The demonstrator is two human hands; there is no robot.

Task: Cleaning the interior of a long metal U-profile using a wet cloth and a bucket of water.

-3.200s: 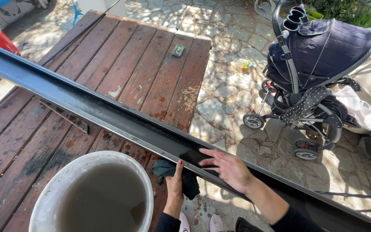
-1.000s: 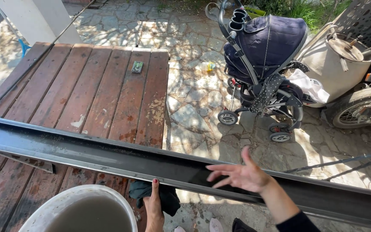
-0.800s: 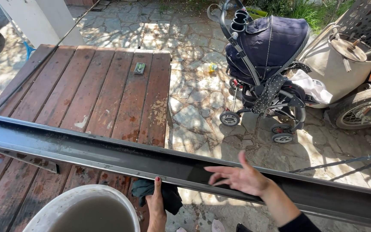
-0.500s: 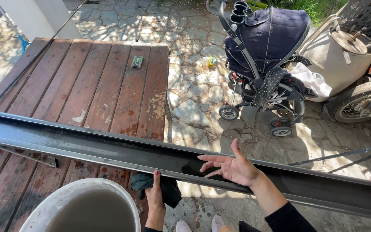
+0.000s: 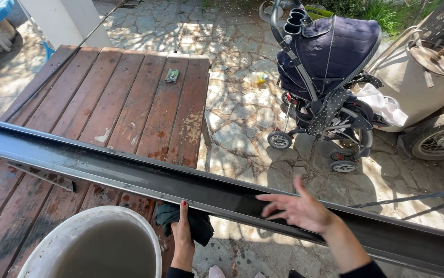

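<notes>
A long dark metal gutter (image 5: 129, 172) runs across the view from the left edge down to the right. My left hand (image 5: 182, 237) grips its near edge from below, with a dark cloth (image 5: 201, 229) bunched under the fingers. My right hand (image 5: 296, 208) hovers over the gutter's channel, palm down and fingers spread, holding nothing. A white bucket (image 5: 41, 247) of murky water stands just left of my left hand.
A reddish wooden deck (image 5: 124, 98) lies below the gutter, with a small green object (image 5: 172, 75) on it. Beyond it on stone paving (image 5: 232, 128) stand a dark blue stroller (image 5: 325, 72), a beige drum (image 5: 417, 77) and a wheel (image 5: 443, 136).
The view has swung right and up since the earliest frame. My right hand has lifted slightly and spread over the gutter. My left hand stays at the gutter's edge with the cloth.
</notes>
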